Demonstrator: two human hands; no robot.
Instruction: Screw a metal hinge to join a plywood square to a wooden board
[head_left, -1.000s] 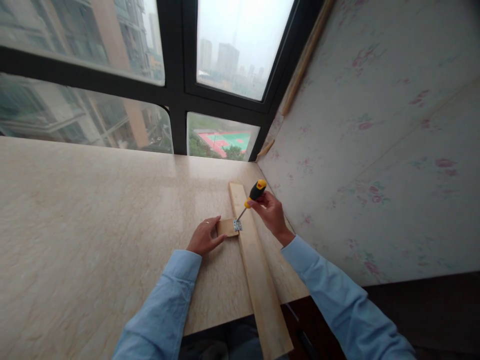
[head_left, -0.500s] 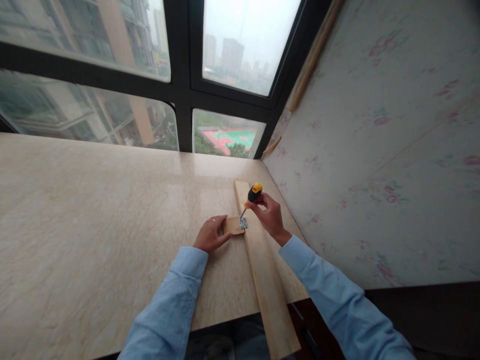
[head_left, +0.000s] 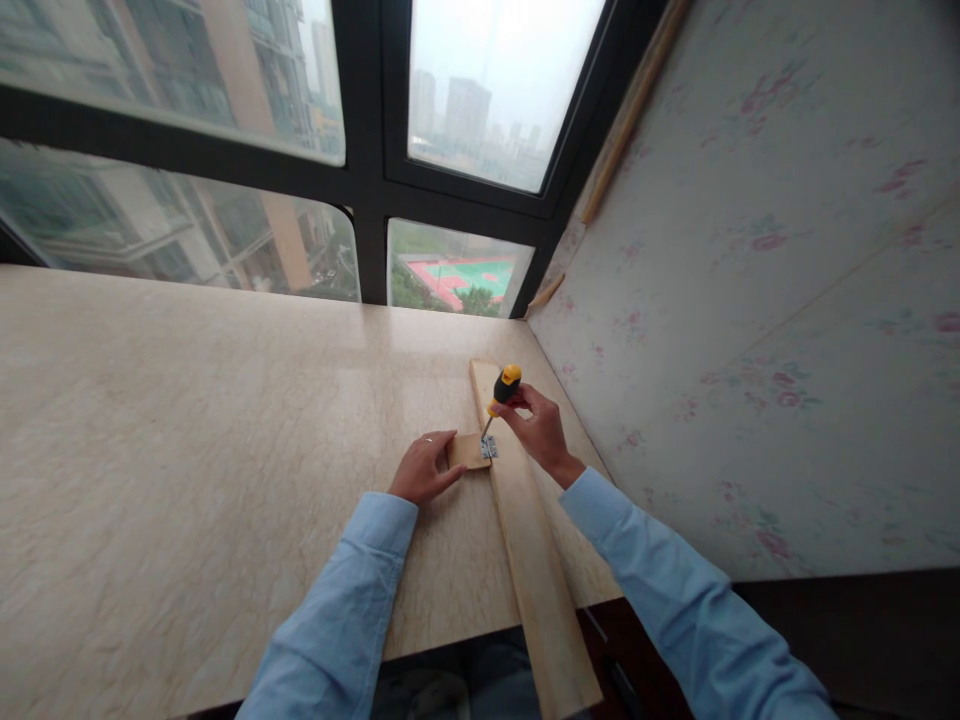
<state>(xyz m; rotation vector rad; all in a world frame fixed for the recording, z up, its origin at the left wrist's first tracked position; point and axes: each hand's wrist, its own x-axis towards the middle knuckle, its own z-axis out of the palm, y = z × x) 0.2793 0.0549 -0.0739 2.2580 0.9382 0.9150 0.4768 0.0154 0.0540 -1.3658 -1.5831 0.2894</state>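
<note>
My right hand (head_left: pixel 541 432) is closed round the lower part of a yellow and black screwdriver (head_left: pixel 506 384). The screwdriver tilts, and its tip meets a small silver hinge (head_left: pixel 489 447). One leaf of the hinge lies on a short wooden block (head_left: pixel 469 453), the other on a long wooden board (head_left: pixel 532 545). My left hand (head_left: pixel 427 468) grips the block's left end, thumb at the near edge and fingers at the far edge. Any screw under the tip is too small to make out.
The board lies on a beige marble-patterned sill (head_left: pixel 187 430) and juts past its front edge. Dark-framed windows (head_left: pixel 367 150) stand behind. A flower-papered wall (head_left: pixel 750 330) rises close on the right. A dark object (head_left: pixel 622 685) lies below the sill at the lower right.
Almost nothing differs. The view has shifted very slightly, and the screwdriver handle has tipped a touch to the left in my right hand. My left hand stays on the block.
</note>
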